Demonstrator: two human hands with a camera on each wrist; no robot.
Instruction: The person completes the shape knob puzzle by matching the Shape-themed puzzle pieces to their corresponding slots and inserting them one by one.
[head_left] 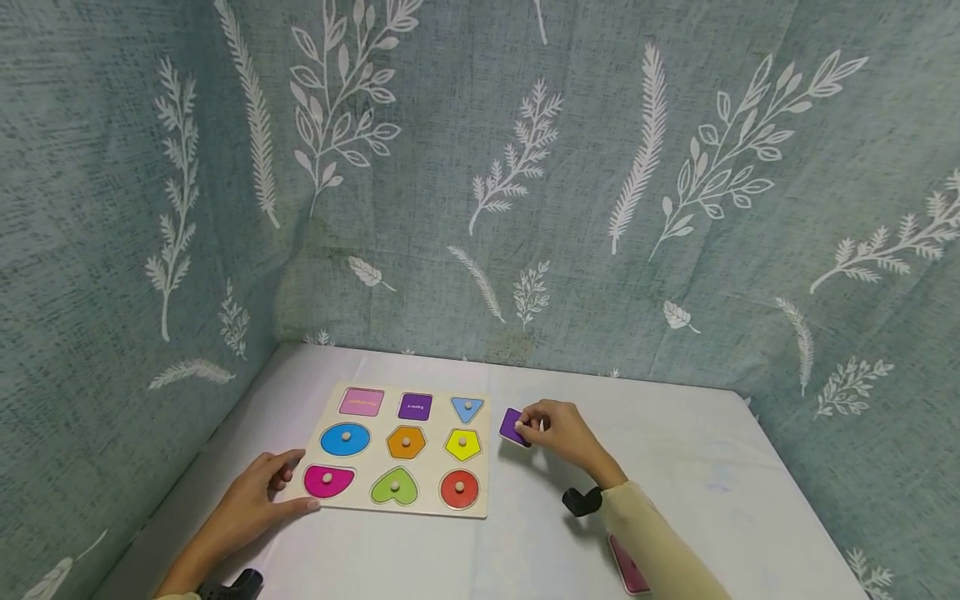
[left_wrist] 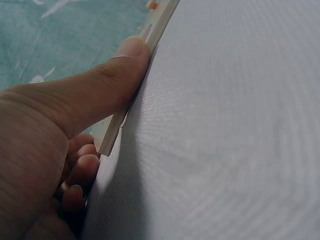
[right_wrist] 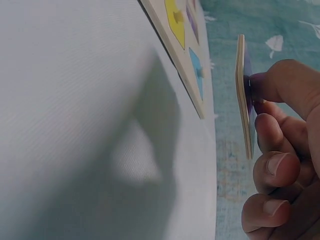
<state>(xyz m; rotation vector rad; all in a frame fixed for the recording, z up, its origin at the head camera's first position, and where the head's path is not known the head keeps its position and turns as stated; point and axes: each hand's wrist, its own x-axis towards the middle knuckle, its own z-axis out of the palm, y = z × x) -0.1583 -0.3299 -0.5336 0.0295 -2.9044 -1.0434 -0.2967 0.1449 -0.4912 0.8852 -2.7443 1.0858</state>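
My right hand (head_left: 558,427) pinches a purple square puzzle piece (head_left: 512,426) by its knob. In the right wrist view the piece (right_wrist: 243,97) is seen edge-on, raised off the cloth, with a shadow below. A wooden shape puzzle board (head_left: 435,467) lies just left of it. My left hand (head_left: 255,496) holds the board's near left corner, thumb along the front edge and the other fingers bent at the left side. The board's purple square recess (head_left: 415,407) and pink rectangle recess (head_left: 362,402) show printed words and no knob. Several other shapes with knobs sit in the board.
A pink piece (head_left: 628,567) lies on the white cloth (head_left: 675,450) at the near right, partly covered by my right sleeve (head_left: 660,542). Leaf-patterned green-blue fabric (head_left: 465,167) stands behind and on both sides of the table.
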